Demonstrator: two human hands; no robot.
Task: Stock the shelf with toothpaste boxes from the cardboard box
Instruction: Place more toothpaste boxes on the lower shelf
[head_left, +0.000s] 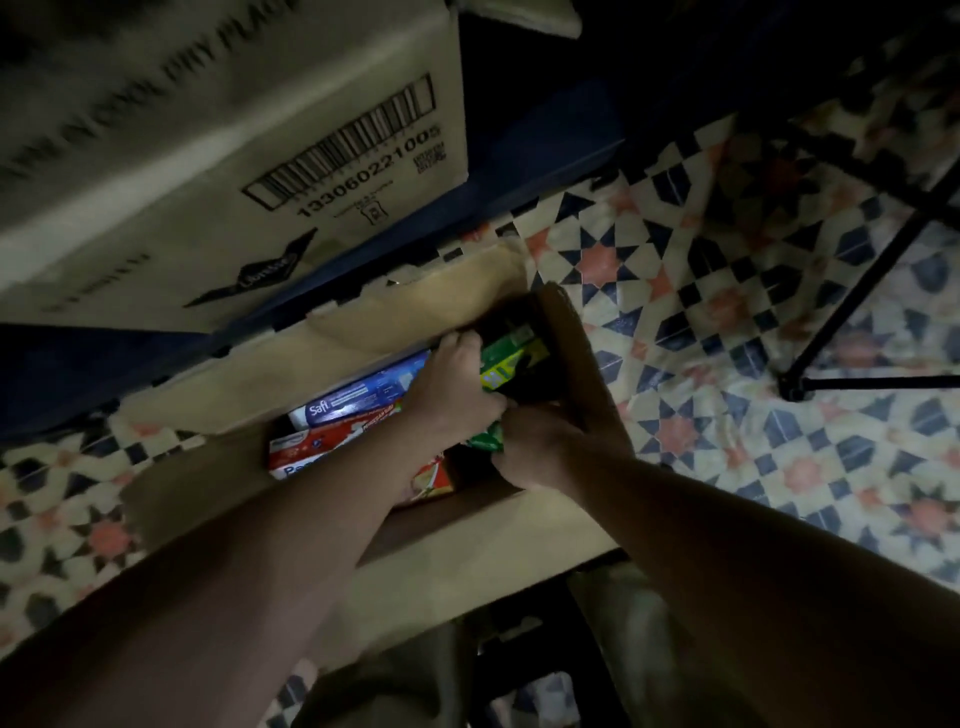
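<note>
An open cardboard box (363, 332) sits on the patterned floor below me. Inside lie a blue and white toothpaste box (358, 397), a red toothpaste box (332, 441) under it and another red and yellow one (434, 480) partly hidden by my arm. Both hands reach into the box's right end. My left hand (452, 389) grips the upper part of a green toothpaste box (506, 358). My right hand (530, 447) grips the same green box at its lower end. The shelf is out of view.
A large closed carton with a barcode (234, 156) stands at the upper left on something dark blue (540, 135). Black metal legs (852, 291) cross the tiled floor (727, 415) at the upper right. The scene is dim.
</note>
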